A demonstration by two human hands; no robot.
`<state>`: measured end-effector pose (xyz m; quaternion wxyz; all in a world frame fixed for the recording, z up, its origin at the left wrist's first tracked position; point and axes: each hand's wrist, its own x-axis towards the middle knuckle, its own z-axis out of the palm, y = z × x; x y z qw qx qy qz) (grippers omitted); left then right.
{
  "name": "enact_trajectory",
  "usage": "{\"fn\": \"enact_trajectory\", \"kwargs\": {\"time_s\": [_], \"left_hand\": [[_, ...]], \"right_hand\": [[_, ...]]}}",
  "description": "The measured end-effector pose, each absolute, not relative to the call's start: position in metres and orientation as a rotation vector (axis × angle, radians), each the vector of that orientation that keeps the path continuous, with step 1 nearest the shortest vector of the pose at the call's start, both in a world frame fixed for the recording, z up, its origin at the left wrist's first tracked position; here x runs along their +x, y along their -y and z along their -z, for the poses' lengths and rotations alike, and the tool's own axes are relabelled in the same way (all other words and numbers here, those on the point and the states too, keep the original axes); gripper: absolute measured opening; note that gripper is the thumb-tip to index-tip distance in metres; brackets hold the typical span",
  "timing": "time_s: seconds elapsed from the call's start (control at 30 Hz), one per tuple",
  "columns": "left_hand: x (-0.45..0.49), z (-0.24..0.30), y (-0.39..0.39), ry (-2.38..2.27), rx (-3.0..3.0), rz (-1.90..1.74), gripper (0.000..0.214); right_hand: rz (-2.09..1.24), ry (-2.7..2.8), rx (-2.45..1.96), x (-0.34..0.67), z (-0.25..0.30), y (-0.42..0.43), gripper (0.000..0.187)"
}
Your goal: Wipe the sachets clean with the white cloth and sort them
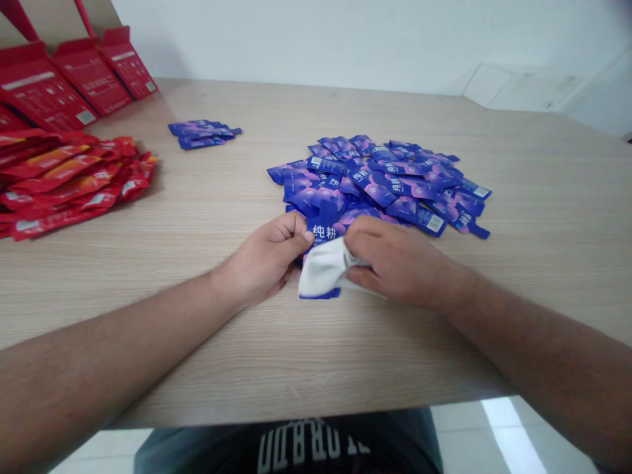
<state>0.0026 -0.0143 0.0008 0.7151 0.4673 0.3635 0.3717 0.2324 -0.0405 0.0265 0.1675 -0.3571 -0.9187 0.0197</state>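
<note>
A blue-purple packet (323, 232) with white characters stands near the table's front, at the near edge of a heap of like packets (390, 181). My left hand (266, 257) pinches its left edge between thumb and fingers. My right hand (395, 260) is closed on a white cloth (323, 270) and presses it against the packet's lower face. The cloth hides the lower half of the packet.
A small stack of blue packets (202, 133) lies at the back left. Red packets (69, 181) are piled at the left edge, with red boxes (74, 79) behind them. The wooden table (543, 217) ends just before my lap.
</note>
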Motion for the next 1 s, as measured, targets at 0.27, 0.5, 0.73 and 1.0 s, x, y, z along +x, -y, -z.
{"fn": "enact_trajectory", "kwargs": {"time_s": [0.27, 0.5, 0.73, 1.0], "left_hand": [[0.003, -0.006, 0.014, -0.826, 0.980, -0.816, 0.020], [0.004, -0.004, 0.012, -0.826, 0.947, -0.871, 0.022], [0.003, 0.004, 0.016, -0.827, 1.171, -0.886, 0.029], [0.004, -0.001, 0.020, -0.876, 1.271, -0.881, 0.025]], "right_hand": [[-0.085, 2.451, -1.081, 0.242, -0.022, 0.028, 0.022], [-0.172, 2.724, -0.894, 0.229, -0.024, 0.042, 0.008], [-0.010, 2.459, -1.092, 0.224, -0.026, 0.050, 0.015], [0.063, 2.537, -1.000, 0.209, -0.028, 0.067, 0.013]]}}
